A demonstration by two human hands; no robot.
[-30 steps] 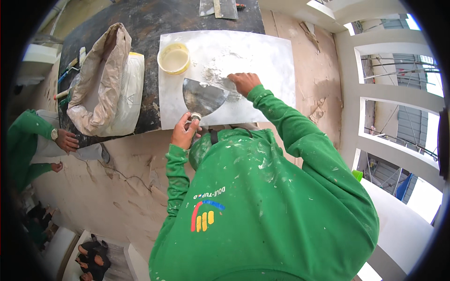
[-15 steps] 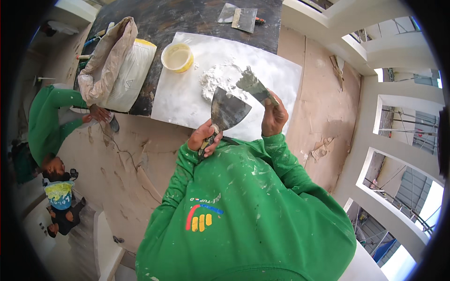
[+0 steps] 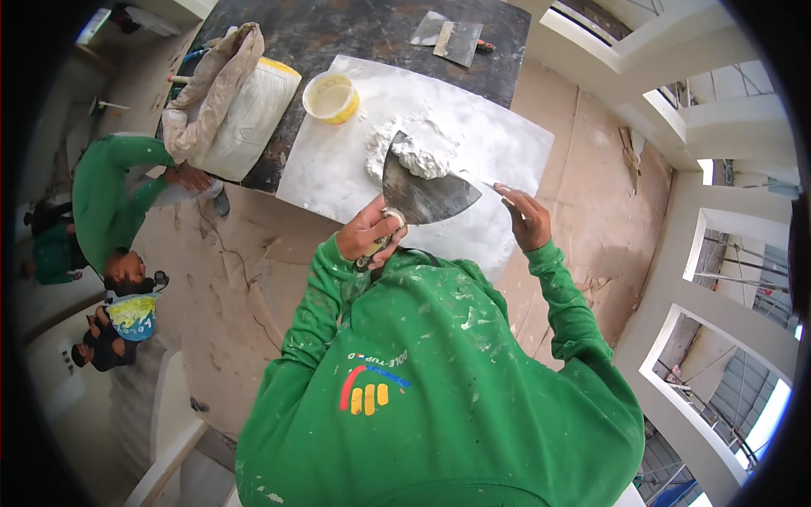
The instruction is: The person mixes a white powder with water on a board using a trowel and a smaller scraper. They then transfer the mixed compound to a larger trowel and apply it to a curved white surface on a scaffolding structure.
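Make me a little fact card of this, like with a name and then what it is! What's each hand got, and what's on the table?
Left hand: holding a wide scraper by its handle
Right hand: holding a flat tool, seen nearly edge-on
White lump: on the far part of the wide scraper's blade
White board: on the dark table, under a round yellow tub
Open sack: on the table, left of the board
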